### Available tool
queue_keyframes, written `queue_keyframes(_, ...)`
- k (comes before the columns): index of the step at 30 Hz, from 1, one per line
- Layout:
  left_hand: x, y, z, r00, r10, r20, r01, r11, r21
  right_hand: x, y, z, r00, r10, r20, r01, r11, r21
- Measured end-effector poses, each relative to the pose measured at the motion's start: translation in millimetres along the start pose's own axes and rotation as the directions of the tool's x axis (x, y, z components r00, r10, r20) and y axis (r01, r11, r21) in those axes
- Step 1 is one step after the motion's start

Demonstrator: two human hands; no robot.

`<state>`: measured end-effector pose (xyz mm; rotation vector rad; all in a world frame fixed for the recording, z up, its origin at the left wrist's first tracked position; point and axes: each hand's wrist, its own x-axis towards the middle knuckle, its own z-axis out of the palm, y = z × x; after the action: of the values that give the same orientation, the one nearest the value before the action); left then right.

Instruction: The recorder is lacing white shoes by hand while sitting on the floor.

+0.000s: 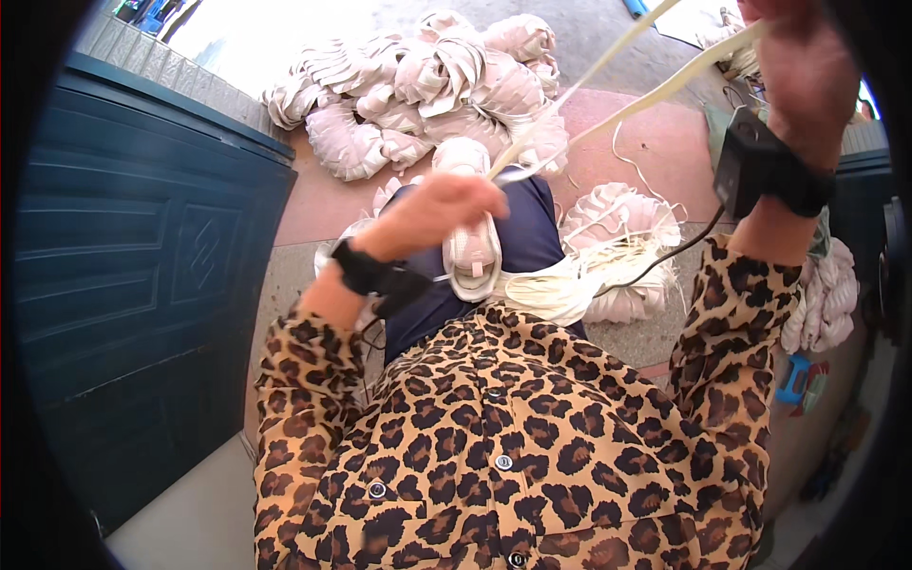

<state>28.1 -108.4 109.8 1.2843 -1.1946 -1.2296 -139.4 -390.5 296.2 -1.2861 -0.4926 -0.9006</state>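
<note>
A white and pale pink sneaker (475, 256) rests on my lap between my thighs. My left hand (442, 214) is over the middle of the sneaker, fingers closed around the lower end of a cream shoelace (655, 92). The lace runs taut in two strands up to the far right. There my right hand (807, 66) is raised high, closed on the strands and blurred, partly cut off by the picture's edge. A bundle of loose cream laces (560, 293) lies across my right thigh. Part of the sneaker is hidden under my left hand.
A large heap of pinkish-white shoe pieces (437, 85) lies on the ground ahead. More pale bundles (622, 223) sit by my right leg and farther right (822, 299). A dark blue panelled door (142, 256) stands at left. A blue object (793, 380) lies at right.
</note>
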Motion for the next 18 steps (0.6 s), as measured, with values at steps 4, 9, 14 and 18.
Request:
queue_keyframes(4,-87,4,-112,0.814,-0.114,-0.57,-0.192,0.873,-0.448,-46,-31,-98,0.393,0.118,-0.912,-0.267,0.964,0.01)
queue_keyframes(9,-182,-28,-191,0.204,-0.243,-0.948,-0.455,0.834,-0.312,-178,47,-93,0.439,0.34,-0.831,-0.823,0.523,-0.221)
queue_keyframes(14,-135,-89,-139,0.382,-0.378,-0.843,-0.02,0.909,-0.417,-261,147,24,0.41,0.816,-0.407,-0.897,0.281,-0.341)
queue_keyframes(18,-74,-112,-52,0.745,-0.374,-0.553,0.258,0.925,-0.279,-281,184,67,0.435,0.827,-0.356,-0.843,0.236,-0.483)
